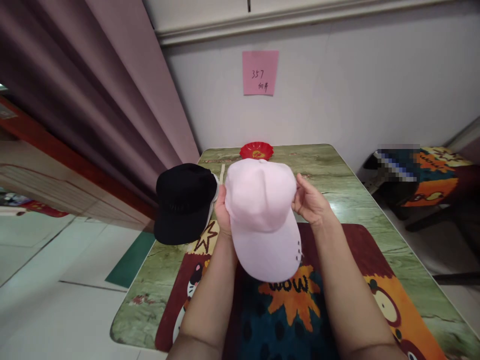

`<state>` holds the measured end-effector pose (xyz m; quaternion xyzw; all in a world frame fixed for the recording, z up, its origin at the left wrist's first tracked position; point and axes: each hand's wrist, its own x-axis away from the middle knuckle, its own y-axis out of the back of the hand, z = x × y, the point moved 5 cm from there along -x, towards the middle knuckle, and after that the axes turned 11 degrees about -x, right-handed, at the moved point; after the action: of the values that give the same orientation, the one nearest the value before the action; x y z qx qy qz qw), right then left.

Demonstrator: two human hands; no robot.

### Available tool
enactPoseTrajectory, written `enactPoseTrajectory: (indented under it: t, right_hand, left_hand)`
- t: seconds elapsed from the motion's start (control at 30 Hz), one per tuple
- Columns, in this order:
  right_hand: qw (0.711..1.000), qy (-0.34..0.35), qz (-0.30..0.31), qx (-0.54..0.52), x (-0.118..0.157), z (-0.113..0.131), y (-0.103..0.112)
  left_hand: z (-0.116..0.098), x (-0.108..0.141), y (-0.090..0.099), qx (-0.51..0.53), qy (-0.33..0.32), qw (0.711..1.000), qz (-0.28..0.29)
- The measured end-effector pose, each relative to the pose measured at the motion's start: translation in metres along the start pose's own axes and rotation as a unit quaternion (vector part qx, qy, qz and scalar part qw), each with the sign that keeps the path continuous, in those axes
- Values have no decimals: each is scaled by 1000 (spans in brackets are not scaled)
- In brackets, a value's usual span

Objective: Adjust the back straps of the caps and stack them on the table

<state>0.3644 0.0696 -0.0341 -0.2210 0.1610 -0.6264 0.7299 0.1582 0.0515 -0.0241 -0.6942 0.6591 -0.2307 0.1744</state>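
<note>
A pale pink baseball cap (262,200) is held up over the table, its brim pointing toward me and small metal rings set in the brim's right edge. My left hand (223,212) grips the cap's left side, the fingers mostly hidden behind it. On the other side my right hand (310,201) pinches the cap's edge between bent fingers. To the left, a black cap (185,200) lies at the table's left edge, with something whitish showing along its right side.
Below the cap a colourful cartoon mat (255,320) covers the near part of the green marbled table (360,210). A red scalloped dish (256,149) sits at the back by the wall. A pink paper note (260,73) is stuck there. Purple curtains (123,75) hang left.
</note>
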Motion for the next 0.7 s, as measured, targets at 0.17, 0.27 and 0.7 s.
enactPoseTrajectory:
  t: [0.17, 0.27, 0.7]
  right_hand:
    - [984, -98, 13, -146, 9, -10, -11]
    - [986, -103, 30, -131, 17, -5, -20]
    - [965, 126, -183, -138, 6, 23, 75]
  left_hand:
    - [7, -11, 22, 151, 12, 983, -102]
    - [11, -16, 30, 165, 12, 978, -123]
    - [42, -10, -6, 23, 229, 973, 12]
